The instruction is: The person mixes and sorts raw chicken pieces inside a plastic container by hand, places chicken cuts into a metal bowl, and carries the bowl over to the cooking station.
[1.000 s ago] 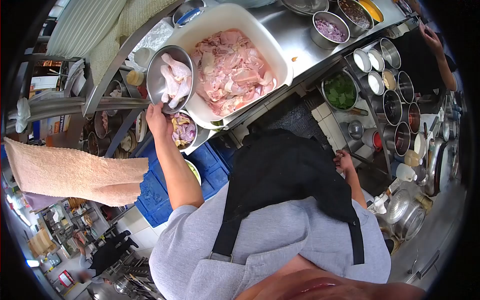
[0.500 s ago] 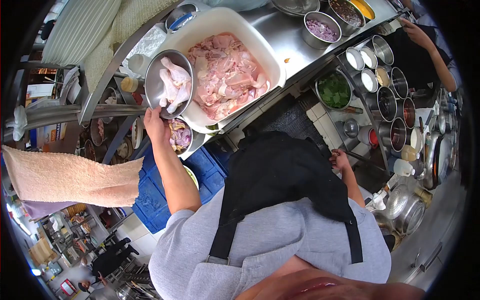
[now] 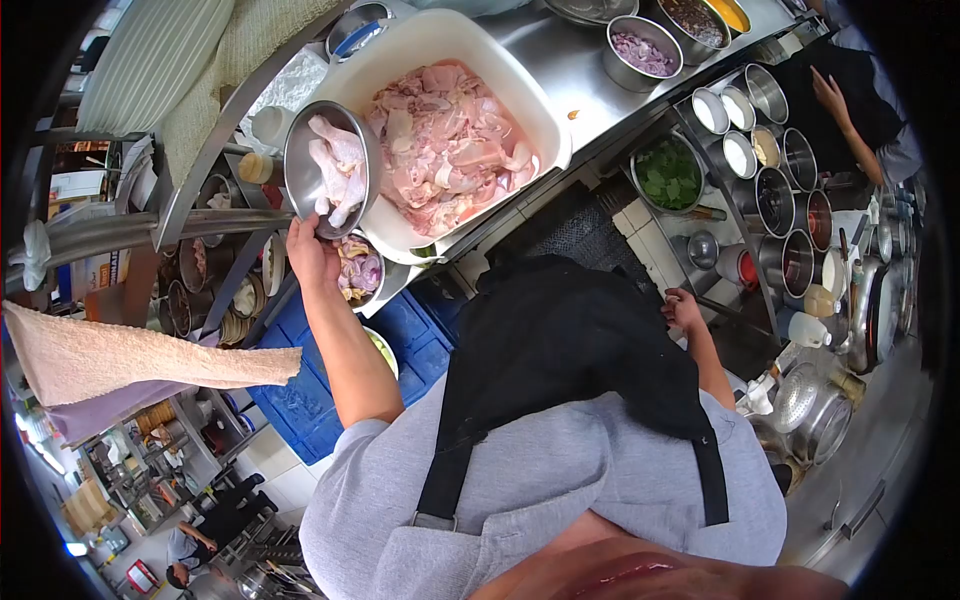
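Currently, a steel bowl [image 3: 300, 170] of chicken legs [image 3: 341, 165] is held at the tub's left

The left hand [image 3: 315, 258] is partly closed at the bowl's near rim; how the fingers sit underneath is hidden. The bowl tilts, and its far-right side overlaps the left wall of the white tub [image 3: 548, 115], which holds raw chicken pieces [image 3: 450, 145] on the table [image 3: 555, 50]. Whether the bowl touches the tub, I cannot tell. Just on the near side, a smaller bowl of cut onion [image 3: 360, 268] sits close to the left wrist.

The step in hand looks like holding or steadying the bowl one-handed. Any move of it would call for a firm rim grip and a level carry, since the legs lie loose and could slide.

The right hand [image 3: 683, 312] is low, near the apron [image 3: 570, 340], fingers curled; I cannot tell whether it holds anything.
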`<move>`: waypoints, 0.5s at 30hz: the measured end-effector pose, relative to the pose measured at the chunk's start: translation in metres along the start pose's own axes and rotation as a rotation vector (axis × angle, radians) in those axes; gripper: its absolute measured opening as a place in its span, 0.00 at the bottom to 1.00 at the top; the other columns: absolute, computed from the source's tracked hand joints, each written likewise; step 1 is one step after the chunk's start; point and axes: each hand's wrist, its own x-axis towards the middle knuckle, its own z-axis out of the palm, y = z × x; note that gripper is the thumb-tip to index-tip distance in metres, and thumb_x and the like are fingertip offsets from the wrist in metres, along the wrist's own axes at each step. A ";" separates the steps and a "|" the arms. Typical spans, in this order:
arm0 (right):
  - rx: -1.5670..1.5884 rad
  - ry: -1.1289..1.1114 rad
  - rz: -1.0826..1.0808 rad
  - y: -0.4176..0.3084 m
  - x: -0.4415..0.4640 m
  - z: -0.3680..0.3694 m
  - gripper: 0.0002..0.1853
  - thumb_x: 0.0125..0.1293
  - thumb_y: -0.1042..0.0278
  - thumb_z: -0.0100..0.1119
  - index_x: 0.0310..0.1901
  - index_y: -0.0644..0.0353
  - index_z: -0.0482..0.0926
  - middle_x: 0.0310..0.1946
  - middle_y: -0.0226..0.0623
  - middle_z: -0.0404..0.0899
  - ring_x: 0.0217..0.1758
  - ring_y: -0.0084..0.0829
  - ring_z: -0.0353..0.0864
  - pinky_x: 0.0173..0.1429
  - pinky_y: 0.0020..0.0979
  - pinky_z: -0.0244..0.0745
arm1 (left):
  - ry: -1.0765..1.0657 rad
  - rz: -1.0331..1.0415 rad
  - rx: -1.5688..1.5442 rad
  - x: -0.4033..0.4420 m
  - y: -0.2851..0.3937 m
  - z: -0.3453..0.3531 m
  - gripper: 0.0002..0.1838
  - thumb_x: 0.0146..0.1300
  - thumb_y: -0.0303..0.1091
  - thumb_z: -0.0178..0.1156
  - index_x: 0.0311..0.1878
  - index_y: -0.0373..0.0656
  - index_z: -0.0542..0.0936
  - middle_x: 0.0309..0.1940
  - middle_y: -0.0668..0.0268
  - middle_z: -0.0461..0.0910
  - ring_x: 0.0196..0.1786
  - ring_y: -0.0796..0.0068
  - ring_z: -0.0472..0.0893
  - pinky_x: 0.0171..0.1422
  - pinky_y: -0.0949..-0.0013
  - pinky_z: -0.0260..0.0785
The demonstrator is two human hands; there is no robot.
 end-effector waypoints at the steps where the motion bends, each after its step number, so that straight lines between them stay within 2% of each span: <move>1: -0.019 -0.024 -0.032 -0.001 0.005 -0.001 0.14 0.75 0.66 0.52 0.59 0.55 0.73 0.27 0.36 0.77 0.20 0.25 0.70 0.22 0.29 0.64 | -0.002 0.001 -0.001 -0.001 0.001 0.000 0.05 0.68 0.25 0.53 0.45 0.41 0.75 0.34 0.64 0.81 0.26 0.74 0.78 0.24 0.71 0.64; 3: -0.036 -0.047 -0.069 -0.016 0.009 -0.002 0.14 0.74 0.66 0.53 0.59 0.56 0.73 0.28 0.36 0.78 0.20 0.26 0.70 0.22 0.29 0.65 | -0.030 -0.003 0.000 -0.002 0.003 0.002 0.05 0.68 0.25 0.53 0.45 0.41 0.74 0.36 0.65 0.81 0.27 0.74 0.78 0.23 0.70 0.64; 5: -0.099 -0.100 -0.330 -0.061 -0.016 0.005 0.16 0.73 0.67 0.54 0.59 0.60 0.73 0.31 0.34 0.78 0.25 0.26 0.75 0.28 0.29 0.72 | -0.036 -0.007 0.012 -0.001 0.004 0.000 0.05 0.68 0.26 0.53 0.45 0.41 0.74 0.35 0.65 0.81 0.27 0.74 0.78 0.23 0.71 0.64; 7: -0.171 -0.045 -0.500 -0.131 -0.062 0.019 0.18 0.72 0.71 0.53 0.62 0.61 0.73 0.34 0.32 0.78 0.33 0.25 0.78 0.39 0.29 0.76 | -0.049 -0.009 0.023 0.001 0.004 0.002 0.04 0.68 0.26 0.53 0.45 0.42 0.74 0.35 0.65 0.81 0.27 0.75 0.78 0.23 0.71 0.64; 9: -0.360 -0.042 -0.828 -0.205 -0.126 0.033 0.20 0.71 0.72 0.52 0.64 0.60 0.72 0.35 0.30 0.78 0.38 0.23 0.78 0.46 0.29 0.75 | -0.014 0.026 0.020 0.002 0.004 0.007 0.03 0.68 0.25 0.53 0.41 0.41 0.76 0.31 0.65 0.81 0.24 0.77 0.77 0.22 0.73 0.65; 11: -0.517 -0.087 -1.048 -0.272 -0.218 0.051 0.22 0.68 0.72 0.54 0.64 0.58 0.74 0.34 0.32 0.78 0.36 0.27 0.79 0.45 0.30 0.75 | -0.037 0.040 0.061 0.006 0.003 0.007 0.02 0.68 0.26 0.54 0.41 0.42 0.75 0.32 0.66 0.81 0.27 0.77 0.79 0.23 0.72 0.66; 12: -0.631 -0.080 -1.211 -0.300 -0.271 0.064 0.23 0.65 0.72 0.56 0.63 0.57 0.76 0.32 0.33 0.77 0.35 0.29 0.79 0.44 0.30 0.75 | -0.002 0.107 0.106 0.009 0.000 0.011 0.02 0.67 0.25 0.54 0.37 0.42 0.75 0.31 0.67 0.80 0.27 0.78 0.78 0.24 0.72 0.66; 13: -0.749 -0.067 -1.371 -0.320 -0.320 0.075 0.24 0.63 0.72 0.58 0.62 0.56 0.78 0.30 0.34 0.77 0.34 0.30 0.79 0.43 0.31 0.74 | 0.031 0.175 0.148 0.013 -0.003 0.014 0.05 0.67 0.25 0.54 0.33 0.43 0.74 0.30 0.68 0.79 0.27 0.79 0.77 0.24 0.71 0.67; 14: -0.810 -0.117 -1.523 -0.332 -0.353 0.079 0.24 0.59 0.72 0.60 0.59 0.54 0.80 0.28 0.34 0.75 0.31 0.31 0.77 0.39 0.30 0.72 | 0.039 0.278 0.146 0.022 -0.007 0.016 0.11 0.66 0.25 0.55 0.27 0.44 0.69 0.26 0.70 0.76 0.24 0.81 0.75 0.23 0.71 0.68; 15: -0.877 -0.163 -1.673 -0.339 -0.382 0.082 0.24 0.56 0.72 0.62 0.57 0.51 0.83 0.25 0.33 0.74 0.28 0.31 0.76 0.35 0.30 0.71 | 0.036 0.276 0.207 0.032 -0.011 0.010 0.07 0.65 0.25 0.56 0.30 0.41 0.72 0.26 0.70 0.75 0.25 0.81 0.74 0.23 0.72 0.67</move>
